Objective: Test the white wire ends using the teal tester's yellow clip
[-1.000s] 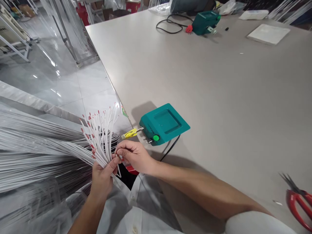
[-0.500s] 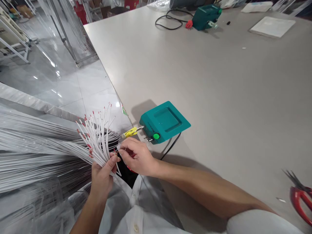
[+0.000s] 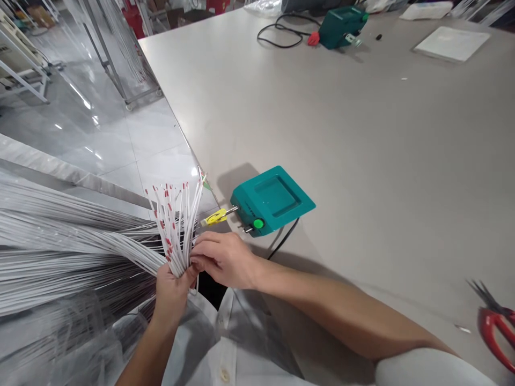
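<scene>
A bundle of white wires (image 3: 177,236) with red-tipped ends fans upward from my left hand (image 3: 172,292), whose fingers are wrapped round it. My right hand (image 3: 227,260) is closed at the bundle's right side, its thumb and fingertips close to my left thumb. What those fingertips pinch is hidden. Just beyond my right hand, a teal tester box (image 3: 257,201) with a green button and a shallow recess rests on the table. A yellow-tagged metal clip (image 3: 219,215) sticks out from its left side.
Long white wires (image 3: 72,241) lie in thick hanks on the left, partly under clear plastic. Red-handled scissors (image 3: 497,327) lie at the table's right edge. A second teal device (image 3: 341,27) with a black cable and a white pad (image 3: 451,44) are at the back of the table (image 3: 362,134).
The wire bundle has turned more upright, with its tips shifted to the right. My right hand has come in against the wires, close to my left thumb.
</scene>
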Available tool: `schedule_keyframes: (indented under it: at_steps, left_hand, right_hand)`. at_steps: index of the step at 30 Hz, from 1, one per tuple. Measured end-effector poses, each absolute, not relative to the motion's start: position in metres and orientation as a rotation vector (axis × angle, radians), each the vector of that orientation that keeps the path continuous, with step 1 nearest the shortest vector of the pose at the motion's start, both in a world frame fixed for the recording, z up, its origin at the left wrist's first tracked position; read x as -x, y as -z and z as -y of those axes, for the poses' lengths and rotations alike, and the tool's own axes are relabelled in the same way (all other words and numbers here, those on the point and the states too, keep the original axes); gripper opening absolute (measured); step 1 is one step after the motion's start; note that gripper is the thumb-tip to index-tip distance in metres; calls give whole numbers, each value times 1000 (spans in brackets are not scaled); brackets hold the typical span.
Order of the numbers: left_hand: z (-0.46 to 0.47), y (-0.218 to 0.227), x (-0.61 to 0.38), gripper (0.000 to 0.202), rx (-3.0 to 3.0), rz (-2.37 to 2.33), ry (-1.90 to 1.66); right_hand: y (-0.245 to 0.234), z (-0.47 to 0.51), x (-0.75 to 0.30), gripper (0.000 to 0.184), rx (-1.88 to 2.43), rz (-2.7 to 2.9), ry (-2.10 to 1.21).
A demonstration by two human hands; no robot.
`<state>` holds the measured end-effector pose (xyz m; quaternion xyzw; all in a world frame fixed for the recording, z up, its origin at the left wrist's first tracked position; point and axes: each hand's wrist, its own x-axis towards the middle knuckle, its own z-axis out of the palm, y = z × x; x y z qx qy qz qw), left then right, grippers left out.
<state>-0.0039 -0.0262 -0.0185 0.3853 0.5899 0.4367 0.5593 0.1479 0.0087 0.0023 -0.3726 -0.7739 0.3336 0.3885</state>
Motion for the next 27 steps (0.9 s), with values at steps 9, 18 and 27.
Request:
schedule_keyframes:
  at_steps: [9, 18, 27]
  left_hand:
    - [24, 7, -2, 14, -674, -1387, -1172]
    - [23, 8, 0, 12, -703, -1330, -1143]
    - [24, 11, 1, 15, -702, -1303, -1115]
  right_hand:
    - [0, -11, -146, 15, 1124, 1663, -955]
    - [-2, -8, -149, 17, 951, 1711, -893]
    - [3, -9, -145, 17, 1014, 1685, -1036]
